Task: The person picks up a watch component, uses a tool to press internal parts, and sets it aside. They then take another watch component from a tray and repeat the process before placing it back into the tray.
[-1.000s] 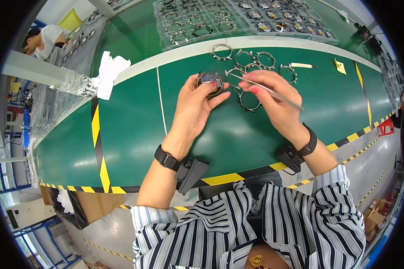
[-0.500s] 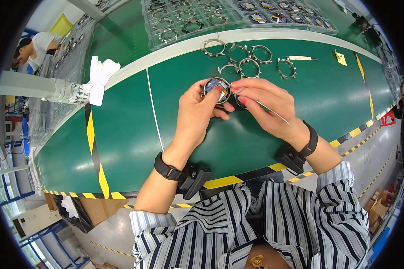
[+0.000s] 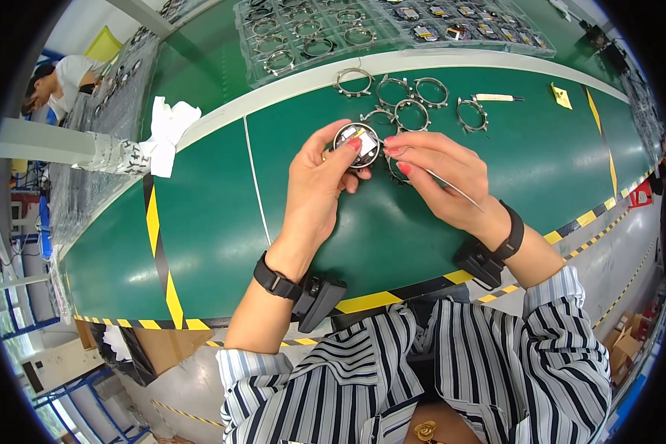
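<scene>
Round metal part (image 3: 357,142) now nearer, between both hands' fingers (image 3: 392,144)

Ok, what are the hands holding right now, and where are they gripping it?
The left hand pinches a small round part by its rim. The right hand holds a thin metal tool along its shaft.

Green table (image 3: 200,222), yellow-black striped edge tape (image 3: 163,259), silver rings (image 3: 411,111), white cloth (image 3: 169,126), black-and-white striped shirt (image 3: 459,377)

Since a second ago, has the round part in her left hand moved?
Yes. The round part has gone farther from her, toward the metal rings lying on the green table.
</scene>
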`<move>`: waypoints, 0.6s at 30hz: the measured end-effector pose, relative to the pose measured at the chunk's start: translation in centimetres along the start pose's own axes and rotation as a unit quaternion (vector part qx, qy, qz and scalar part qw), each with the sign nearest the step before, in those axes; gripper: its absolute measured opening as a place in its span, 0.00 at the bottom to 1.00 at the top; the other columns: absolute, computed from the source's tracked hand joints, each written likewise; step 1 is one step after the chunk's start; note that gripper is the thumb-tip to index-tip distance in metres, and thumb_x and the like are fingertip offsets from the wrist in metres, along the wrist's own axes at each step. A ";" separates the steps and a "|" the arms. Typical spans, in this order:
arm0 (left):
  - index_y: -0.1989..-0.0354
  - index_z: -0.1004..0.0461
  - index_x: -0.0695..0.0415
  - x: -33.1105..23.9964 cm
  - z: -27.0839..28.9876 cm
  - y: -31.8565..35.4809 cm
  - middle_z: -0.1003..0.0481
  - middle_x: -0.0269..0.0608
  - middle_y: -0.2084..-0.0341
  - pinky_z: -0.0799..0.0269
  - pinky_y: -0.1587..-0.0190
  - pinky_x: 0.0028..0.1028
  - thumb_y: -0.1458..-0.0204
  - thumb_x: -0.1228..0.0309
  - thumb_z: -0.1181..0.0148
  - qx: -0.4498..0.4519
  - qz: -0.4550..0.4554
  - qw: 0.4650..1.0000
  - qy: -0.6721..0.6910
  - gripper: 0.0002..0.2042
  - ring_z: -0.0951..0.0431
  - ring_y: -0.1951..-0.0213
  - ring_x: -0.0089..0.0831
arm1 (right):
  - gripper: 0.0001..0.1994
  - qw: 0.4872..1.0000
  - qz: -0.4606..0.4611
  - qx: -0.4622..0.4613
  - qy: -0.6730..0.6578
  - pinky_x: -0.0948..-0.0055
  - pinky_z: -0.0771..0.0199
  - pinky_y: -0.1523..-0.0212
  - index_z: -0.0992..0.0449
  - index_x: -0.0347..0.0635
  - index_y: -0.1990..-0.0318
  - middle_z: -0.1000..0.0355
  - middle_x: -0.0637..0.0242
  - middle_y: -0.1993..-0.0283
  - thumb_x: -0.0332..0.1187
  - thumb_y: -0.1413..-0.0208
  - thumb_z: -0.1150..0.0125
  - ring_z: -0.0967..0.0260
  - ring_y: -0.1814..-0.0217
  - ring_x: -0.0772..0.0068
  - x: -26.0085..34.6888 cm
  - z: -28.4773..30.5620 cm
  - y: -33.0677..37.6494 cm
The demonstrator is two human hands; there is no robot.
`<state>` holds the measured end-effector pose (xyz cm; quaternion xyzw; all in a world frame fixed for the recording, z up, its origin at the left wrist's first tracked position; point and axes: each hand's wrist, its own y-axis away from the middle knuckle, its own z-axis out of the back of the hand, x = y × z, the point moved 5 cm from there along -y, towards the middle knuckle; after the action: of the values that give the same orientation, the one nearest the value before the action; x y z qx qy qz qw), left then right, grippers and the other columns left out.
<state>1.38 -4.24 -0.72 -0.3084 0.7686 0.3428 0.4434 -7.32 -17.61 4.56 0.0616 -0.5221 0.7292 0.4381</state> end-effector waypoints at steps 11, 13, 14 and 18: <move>0.60 0.33 0.66 0.6 -1.3 0.4 0.27 0.43 0.67 0.23 0.63 0.25 0.46 0.76 0.54 0.006 0.035 0.999 0.025 0.08 0.23 0.68 0.29 | 0.10 1.000 0.009 0.000 0.025 0.74 0.25 0.68 0.26 0.31 0.65 0.28 0.55 0.61 0.15 0.59 0.43 0.27 0.66 0.65 -0.2 -0.3 0.0; 0.59 0.33 0.66 0.7 -1.4 0.4 0.27 0.43 0.66 0.23 0.62 0.26 0.46 0.76 0.54 0.026 0.037 0.999 0.022 0.08 0.23 0.68 0.29 | 0.10 1.000 0.003 0.017 0.024 0.74 0.25 0.69 0.26 0.31 0.65 0.28 0.55 0.61 0.15 0.59 0.43 0.27 0.67 0.65 -0.3 -0.5 0.0; 0.59 0.33 0.66 0.8 -1.3 0.4 0.27 0.43 0.66 0.23 0.62 0.26 0.46 0.76 0.54 0.026 0.038 0.999 0.021 0.08 0.23 0.68 0.29 | 0.10 1.000 0.002 0.017 0.023 0.74 0.25 0.69 0.26 0.31 0.65 0.28 0.55 0.61 0.15 0.59 0.43 0.27 0.67 0.65 -0.4 -0.5 0.0; 0.60 0.33 0.67 1.0 -1.1 0.2 0.27 0.42 0.67 0.23 0.61 0.26 0.45 0.77 0.55 0.020 0.036 0.999 0.015 0.08 0.23 0.68 0.29 | 0.10 1.000 0.008 0.020 0.015 0.74 0.25 0.69 0.26 0.30 0.66 0.28 0.55 0.61 0.15 0.59 0.44 0.27 0.67 0.65 -0.5 -0.7 0.0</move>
<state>0.25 -5.19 -1.13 -0.2769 0.7928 0.3380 0.4250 -6.78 -17.29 4.01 0.0552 -0.5011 0.7438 0.4388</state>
